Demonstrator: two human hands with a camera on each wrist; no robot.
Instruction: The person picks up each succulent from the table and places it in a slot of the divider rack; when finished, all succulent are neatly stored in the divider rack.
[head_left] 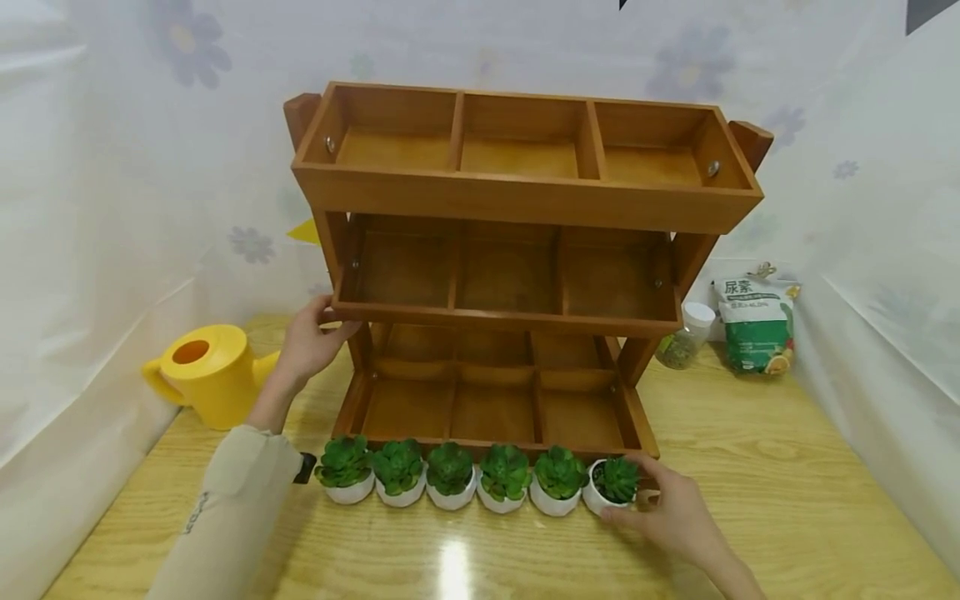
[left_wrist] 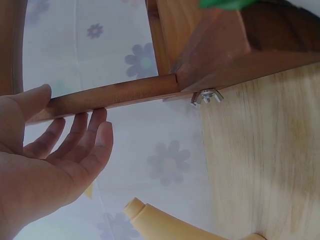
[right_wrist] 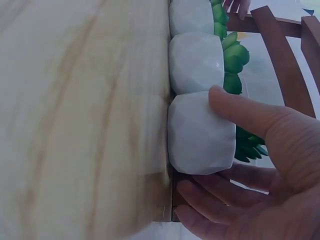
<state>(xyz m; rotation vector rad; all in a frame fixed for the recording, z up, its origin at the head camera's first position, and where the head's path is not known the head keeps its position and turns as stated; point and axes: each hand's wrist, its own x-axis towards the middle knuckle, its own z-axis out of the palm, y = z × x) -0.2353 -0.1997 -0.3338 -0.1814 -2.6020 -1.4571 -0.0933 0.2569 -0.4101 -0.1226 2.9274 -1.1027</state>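
A brown wooden tiered plant stand (head_left: 525, 200) with divided trays stands in the middle of the head view. My left hand (head_left: 311, 342) holds its left side post (left_wrist: 120, 94), thumb on one side and fingertips on the other. Along the stand's front, several succulents in white faceted pots form a row. At the row's right end, my right hand (head_left: 675, 508) grips the smaller spiky potted succulent (head_left: 618, 481), its thumb on the white pot (right_wrist: 200, 135) and its fingers around the far side. The neighbouring potted succulent (head_left: 558, 475) is right beside it.
Left of the stand sits a yellow watering can (head_left: 213, 375). At the back right are a clear jar with a white lid (head_left: 686, 337) and a green-and-white bag (head_left: 756, 325). Flower-patterned white sheeting (head_left: 847, 250) encloses the wooden table (head_left: 757, 450).
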